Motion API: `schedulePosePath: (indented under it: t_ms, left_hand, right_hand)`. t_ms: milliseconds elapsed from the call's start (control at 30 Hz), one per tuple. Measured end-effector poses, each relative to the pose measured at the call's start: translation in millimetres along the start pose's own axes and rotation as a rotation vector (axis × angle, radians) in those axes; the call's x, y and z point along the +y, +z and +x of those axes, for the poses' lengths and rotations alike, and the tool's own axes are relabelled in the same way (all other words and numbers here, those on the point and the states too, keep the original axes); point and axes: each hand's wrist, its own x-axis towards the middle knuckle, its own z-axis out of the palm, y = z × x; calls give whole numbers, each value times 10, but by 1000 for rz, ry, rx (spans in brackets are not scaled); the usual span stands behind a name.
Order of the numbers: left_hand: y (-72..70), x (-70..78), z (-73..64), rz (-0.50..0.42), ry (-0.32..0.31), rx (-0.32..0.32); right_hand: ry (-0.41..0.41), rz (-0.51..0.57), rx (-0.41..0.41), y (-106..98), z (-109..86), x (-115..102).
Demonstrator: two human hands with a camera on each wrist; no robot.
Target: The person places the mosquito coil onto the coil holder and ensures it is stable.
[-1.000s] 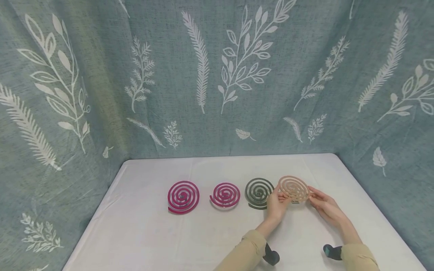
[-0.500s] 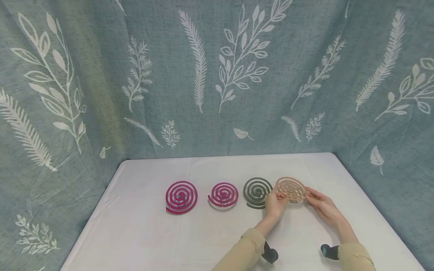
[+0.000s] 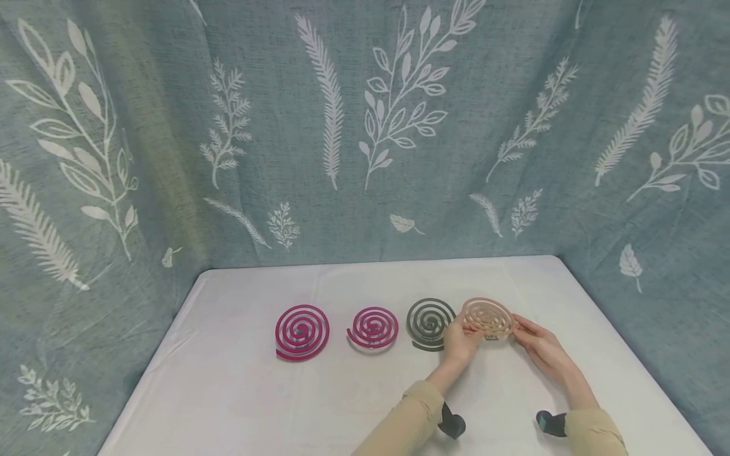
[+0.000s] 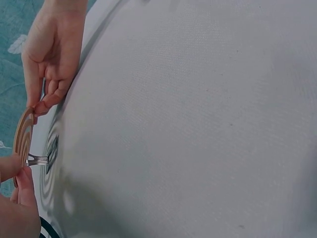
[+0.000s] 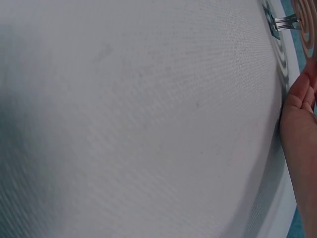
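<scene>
A tan mosquito coil [image 3: 488,316] is held between both hands above the white table. My left hand [image 3: 461,345] pinches its left edge between thumb and fingers, while my right hand [image 3: 544,351] grips the right edge with the fingertips. Beneath the coil's middle, a small metal stand [image 4: 38,160] rises from the table, its top right at the coil's underside. In the right wrist view the stand's metal prongs [image 5: 286,22] also show below the coil. Just left of the left hand lies a dark green coil [image 3: 431,324], partly covered by that hand.
Two magenta coils, a smaller one [image 3: 372,328] and a larger one [image 3: 302,332], are in the same row to the left. A white cloth covers the table [image 3: 256,399]. Blue-green curtains [image 3: 274,126] with white leaf prints stand behind and at both sides.
The tan coil has tipped flatter and come down slightly, with both hands keeping their grip. The whole head view has shifted a little; the other coils stay in place.
</scene>
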Motion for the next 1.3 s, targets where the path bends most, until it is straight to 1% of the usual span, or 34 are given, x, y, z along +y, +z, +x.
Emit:
schedulePosePath:
  t_ms: [200,267,367,467,667,900,1067,1300]
  left_hand:
    - [0,4,-1,14,-54,-22]
    - [2,6,-5,30,-68,-34]
    - [10,15,-11,26,-86,-41]
    - [12,28,-22,31,-90,-40]
    - [19,30,-52,30,-94,-23]
    - [44,-5,-90,-20,-117,-20]
    - [58,-44,-98,-41,-131,-17]
    - [42,-43,-124,-36,-137,-33]
  right_hand:
    - [36,-13,15,44,-4,-21]
    - [38,-8,16,45,-9,-24]
    - [34,3,9,36,-18,-29]
    - [37,8,11,28,-19,-31]
    - [58,-19,14,34,-25,-40]
    - [56,-32,18,34,-27,-31]
    - [58,-20,14,31,-37,-31]
    - [44,-2,17,25,-57,-46]
